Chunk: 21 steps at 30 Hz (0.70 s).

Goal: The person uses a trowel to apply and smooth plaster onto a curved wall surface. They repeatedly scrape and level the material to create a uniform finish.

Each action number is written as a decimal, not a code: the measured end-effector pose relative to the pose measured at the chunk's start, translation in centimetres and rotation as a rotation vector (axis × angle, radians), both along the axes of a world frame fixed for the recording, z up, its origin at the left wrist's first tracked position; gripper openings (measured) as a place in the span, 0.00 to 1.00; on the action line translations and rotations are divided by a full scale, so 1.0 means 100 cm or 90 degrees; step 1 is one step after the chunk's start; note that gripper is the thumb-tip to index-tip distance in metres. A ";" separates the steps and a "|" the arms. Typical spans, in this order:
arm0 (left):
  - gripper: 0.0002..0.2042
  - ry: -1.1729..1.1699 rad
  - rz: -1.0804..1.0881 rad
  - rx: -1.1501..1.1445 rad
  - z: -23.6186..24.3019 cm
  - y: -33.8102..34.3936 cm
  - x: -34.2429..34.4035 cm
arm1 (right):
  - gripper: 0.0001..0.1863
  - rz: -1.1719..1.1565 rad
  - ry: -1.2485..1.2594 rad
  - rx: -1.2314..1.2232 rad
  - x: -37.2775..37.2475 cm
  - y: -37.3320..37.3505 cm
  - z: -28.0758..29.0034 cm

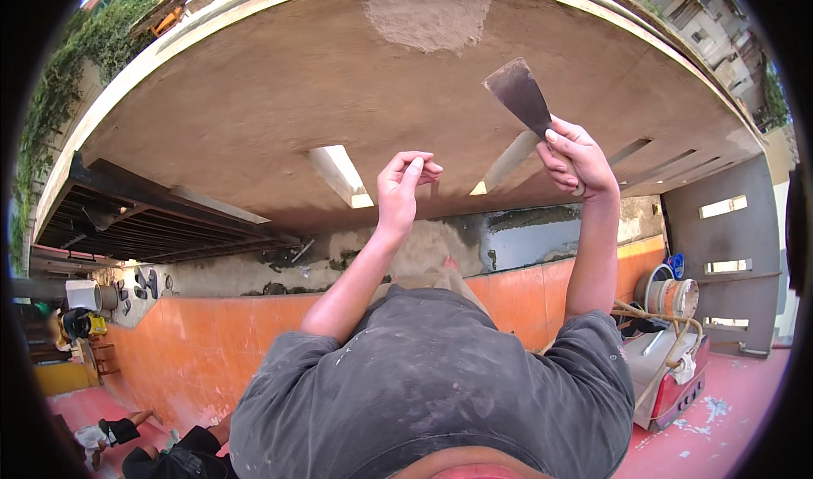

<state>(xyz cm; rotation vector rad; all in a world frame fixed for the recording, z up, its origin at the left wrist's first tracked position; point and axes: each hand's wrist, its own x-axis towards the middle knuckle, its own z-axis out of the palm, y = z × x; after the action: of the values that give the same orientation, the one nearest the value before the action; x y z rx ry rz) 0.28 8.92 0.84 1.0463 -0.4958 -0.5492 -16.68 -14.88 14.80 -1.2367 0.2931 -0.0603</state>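
Observation:
My right hand [576, 159] is wrapped round the handle of a putty knife [518, 96]. The knife's wide, dark blade points up and to the left, in front of the grey-brown plastered wall [279, 98] and apart from the pale patch. That lighter, rough patch of plaster [430, 15] lies near the wall's top edge. Left of the knife, my left hand [406, 182] is raised before the wall, its fingers curled in toward the thumb. Nothing shows between those fingers.
Narrow slots [340, 174] pierce the wall's lower part. A dark metal grille [152, 208] stands left. Below runs an orange ledge [229, 322] beside a wet strip [529, 246]. A red-and-grey machine [669, 369] and buckets [673, 297] stand right. People sit lower left.

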 end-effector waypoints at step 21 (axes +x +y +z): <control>0.19 -0.076 -0.228 -0.044 0.061 -0.110 0.012 | 0.11 -0.112 -0.265 0.171 0.066 0.035 -0.083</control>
<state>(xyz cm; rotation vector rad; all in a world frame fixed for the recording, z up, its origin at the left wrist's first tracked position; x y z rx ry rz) 1.52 -2.06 6.95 0.9332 -0.8108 -0.7819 -10.06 -11.35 6.50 -0.9022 0.0432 -0.4124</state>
